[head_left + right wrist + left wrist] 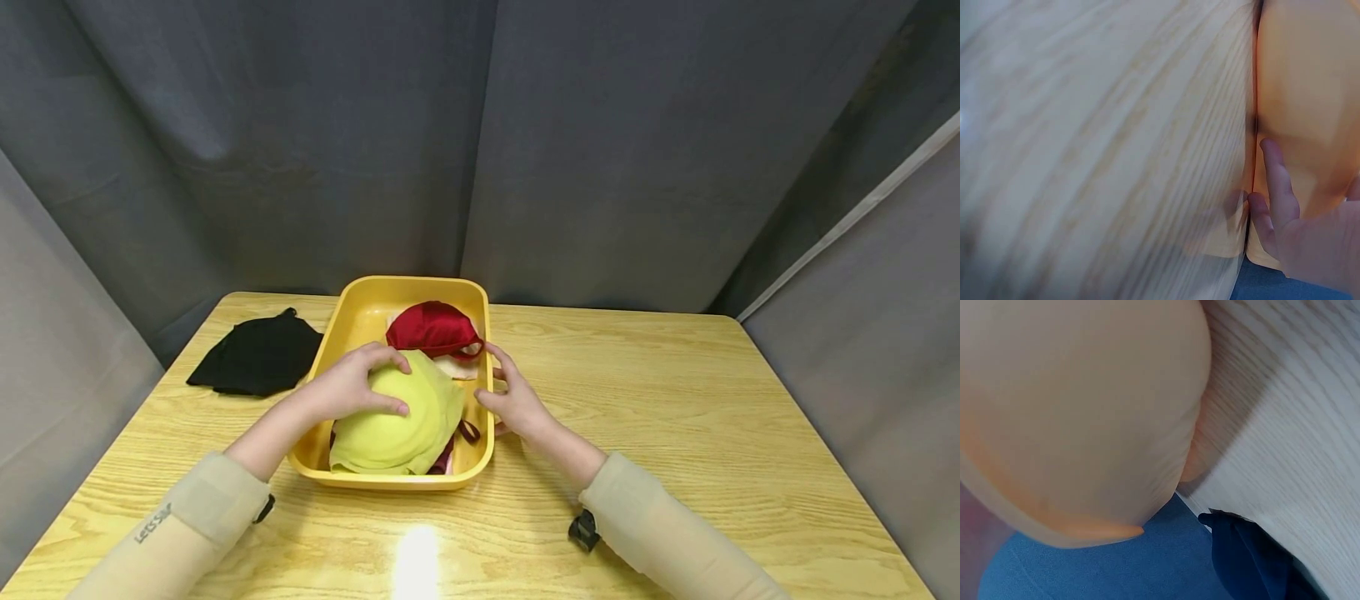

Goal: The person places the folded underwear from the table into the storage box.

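Observation:
My left hand lies over a yellow-green bra in the near part of a yellow plastic bin, thumb and fingers spread across its moulded cup. At the bin's right wall my right hand touches the outside near the rim, fingers extended; the right wrist view shows these fingers against the wall. A shiny red bra sits farther back in the bin, over something cream-coloured. Dark red fabric peeks out from beneath the yellow-green one. Only the bin's outer wall fills much of the left wrist view.
A folded black garment lies on the wooden table left of the bin. Grey curtains hang behind the table and at both sides.

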`<state>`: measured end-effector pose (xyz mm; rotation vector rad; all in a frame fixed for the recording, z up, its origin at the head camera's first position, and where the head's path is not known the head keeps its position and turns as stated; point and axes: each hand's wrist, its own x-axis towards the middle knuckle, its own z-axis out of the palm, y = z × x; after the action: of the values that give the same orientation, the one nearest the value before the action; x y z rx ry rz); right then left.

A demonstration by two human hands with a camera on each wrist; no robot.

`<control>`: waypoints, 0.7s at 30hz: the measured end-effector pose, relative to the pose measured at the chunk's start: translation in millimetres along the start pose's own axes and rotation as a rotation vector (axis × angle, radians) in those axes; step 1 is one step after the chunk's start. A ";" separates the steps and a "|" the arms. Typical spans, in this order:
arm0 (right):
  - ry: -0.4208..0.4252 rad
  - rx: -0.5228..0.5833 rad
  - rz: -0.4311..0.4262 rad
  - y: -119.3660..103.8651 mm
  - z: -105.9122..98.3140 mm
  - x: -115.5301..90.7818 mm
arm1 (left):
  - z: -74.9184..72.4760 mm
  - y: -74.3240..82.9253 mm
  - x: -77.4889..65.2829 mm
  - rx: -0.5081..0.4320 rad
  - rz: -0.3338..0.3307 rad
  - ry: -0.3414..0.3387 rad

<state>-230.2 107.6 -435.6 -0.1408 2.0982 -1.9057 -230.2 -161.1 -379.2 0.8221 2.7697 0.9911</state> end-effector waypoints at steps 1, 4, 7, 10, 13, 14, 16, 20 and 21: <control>-0.002 -0.001 -0.001 0.0 -0.1 0.0 | 0.2 -0.6 -0.2 0.005 -0.005 -0.002; 0.000 -0.007 0.001 0.2 -0.2 0.3 | 0.6 -1.5 -0.7 0.017 -0.018 -0.008; 0.004 -0.013 0.000 0.4 0.2 0.7 | 0.9 -2.1 -1.5 0.023 -0.031 -0.014; 0.010 -0.012 0.002 0.0 0.7 0.2 | 0.5 -3.2 -2.9 0.033 -0.044 -0.013; 0.014 -0.011 0.002 -0.5 1.1 -0.6 | 0.0 -3.7 -4.6 0.035 -0.059 -0.004; 0.015 -0.011 0.002 -0.4 1.1 -0.5 | -0.2 -3.7 -5.0 0.038 -0.061 0.002; 0.017 -0.010 0.001 -0.2 1.0 -0.3 | -0.3 -3.3 -5.8 0.044 -0.062 0.017; 0.016 -0.016 0.006 -0.4 0.7 -0.4 | -1.3 -2.6 -8.0 0.054 -0.059 0.054; 0.015 -0.016 0.007 -0.6 0.7 -0.5 | -1.7 -2.5 -8.6 0.054 -0.058 0.065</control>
<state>-229.6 107.0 -435.0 -0.1226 2.1216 -1.8923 -224.5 -168.1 -380.2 0.7237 2.8688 0.9541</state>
